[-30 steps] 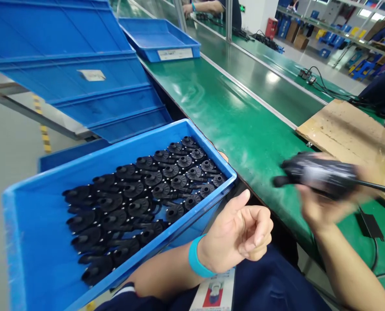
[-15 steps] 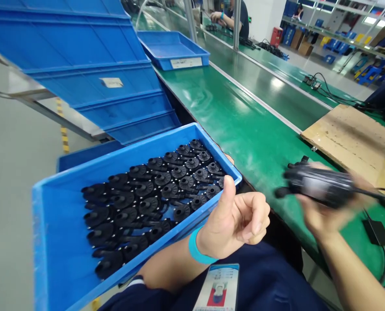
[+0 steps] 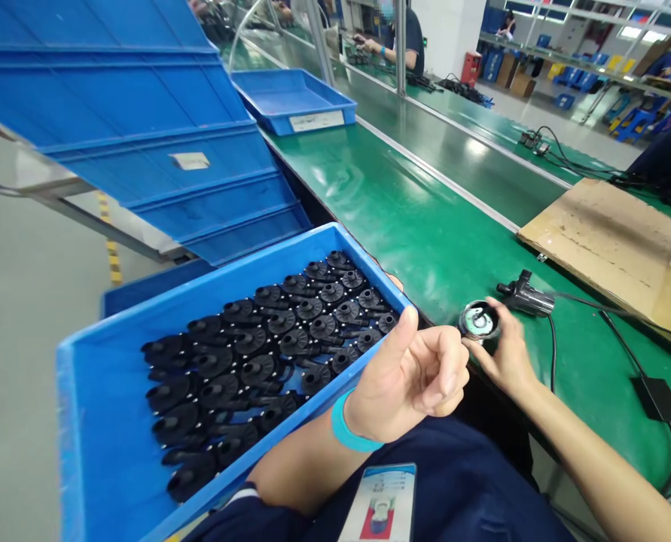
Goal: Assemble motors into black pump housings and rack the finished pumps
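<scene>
My left hand [image 3: 411, 376], with a teal band at the wrist, is held beside the near rim of a blue bin [image 3: 103, 436]. Its thumb points up, apart from loosely curled fingers, and it holds nothing. Inside the bin, several black pump covers [image 3: 259, 365] with round nozzles lie in rows. At the green bench's edge, my right hand [image 3: 510, 350] grips a round black housing [image 3: 479, 320], its open end showing a green-and-white inside. Just beyond those fingers a black pump [image 3: 524, 295] with a cable lies on the bench.
A flat black box [image 3: 660, 400] with cables lies at the right. Behind it is a brown board [image 3: 623, 241]. Farther up the green bench [image 3: 369, 188] stands a shallow blue tray [image 3: 295, 102]. Tilted blue bins [image 3: 171, 120] rise at the left. A co-worker [image 3: 408, 45] works across the line.
My right hand, blurred before around a black cylindrical thing with a cable, has moved left and now grips the round housing. The pump now lies uncovered on the bench. My left hand barely moved.
</scene>
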Demonstrator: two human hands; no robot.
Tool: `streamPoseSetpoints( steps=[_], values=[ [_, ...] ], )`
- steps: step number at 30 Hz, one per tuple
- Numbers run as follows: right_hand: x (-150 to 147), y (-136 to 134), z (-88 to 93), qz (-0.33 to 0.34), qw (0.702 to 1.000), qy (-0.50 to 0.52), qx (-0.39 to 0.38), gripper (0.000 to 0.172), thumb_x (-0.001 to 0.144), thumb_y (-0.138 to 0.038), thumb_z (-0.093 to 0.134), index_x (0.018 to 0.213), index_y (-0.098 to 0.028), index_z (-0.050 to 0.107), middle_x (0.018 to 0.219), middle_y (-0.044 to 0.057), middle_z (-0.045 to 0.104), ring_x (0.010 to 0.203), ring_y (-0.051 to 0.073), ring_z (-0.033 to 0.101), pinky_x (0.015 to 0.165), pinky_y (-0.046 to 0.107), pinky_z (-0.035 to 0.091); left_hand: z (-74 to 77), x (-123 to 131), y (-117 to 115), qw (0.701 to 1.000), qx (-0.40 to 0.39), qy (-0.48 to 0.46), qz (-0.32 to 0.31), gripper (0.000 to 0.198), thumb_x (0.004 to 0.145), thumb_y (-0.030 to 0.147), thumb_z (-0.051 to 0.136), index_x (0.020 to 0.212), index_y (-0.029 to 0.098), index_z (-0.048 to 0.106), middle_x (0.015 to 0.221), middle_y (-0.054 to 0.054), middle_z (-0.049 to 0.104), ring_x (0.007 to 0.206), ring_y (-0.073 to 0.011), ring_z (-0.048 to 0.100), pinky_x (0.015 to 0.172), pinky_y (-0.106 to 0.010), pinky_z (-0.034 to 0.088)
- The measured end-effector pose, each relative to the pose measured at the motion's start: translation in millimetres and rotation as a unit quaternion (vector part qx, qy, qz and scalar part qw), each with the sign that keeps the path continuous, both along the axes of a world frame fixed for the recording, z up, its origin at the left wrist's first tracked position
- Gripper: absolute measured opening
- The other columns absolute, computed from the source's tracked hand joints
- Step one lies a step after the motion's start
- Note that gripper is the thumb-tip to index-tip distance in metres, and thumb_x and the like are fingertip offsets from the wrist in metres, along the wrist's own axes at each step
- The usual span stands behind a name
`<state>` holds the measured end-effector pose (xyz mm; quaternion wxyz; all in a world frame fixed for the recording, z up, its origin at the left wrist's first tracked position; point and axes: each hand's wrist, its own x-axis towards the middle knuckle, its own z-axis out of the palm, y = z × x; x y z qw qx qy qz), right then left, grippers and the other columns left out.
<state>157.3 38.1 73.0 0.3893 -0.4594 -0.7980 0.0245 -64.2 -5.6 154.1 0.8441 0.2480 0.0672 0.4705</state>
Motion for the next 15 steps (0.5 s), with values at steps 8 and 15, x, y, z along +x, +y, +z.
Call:
streamPoseSetpoints(
  steps=[8,15],
  values=[
    [46,13,18.7,-0.165,0.968,-0.077,-0.171,0.053,0.093,-0.056,0.063,0.133,-0.021,0.061,0.094,0.009,0.078,0.085,0.032,0.074,0.078,0.046,0.057,-5.3,31,0,0.997,-0.061,0.014,-0.034,0.069,0.097,0.072,0.036,0.062,0.016,0.054,0.047,0.005,0.033,0.039,-0.0061,0.019,0.040,-0.019,0.018],
    [17,-126,35.1,-0.072,0.991,0.099,0.048,0.041,0.095,-0.064,0.052,0.129,-0.042,0.058,0.095,-0.001,0.075,0.090,0.024,0.071,0.085,0.041,0.054,-23.0,88,-6,0.990,-0.057,0.101,-0.084,0.067,0.091,0.075,0.046,0.062,0.016,0.055,0.051,0.003,0.037,0.048,-0.0091,0.032,0.049,-0.022,0.031]
  ],
)
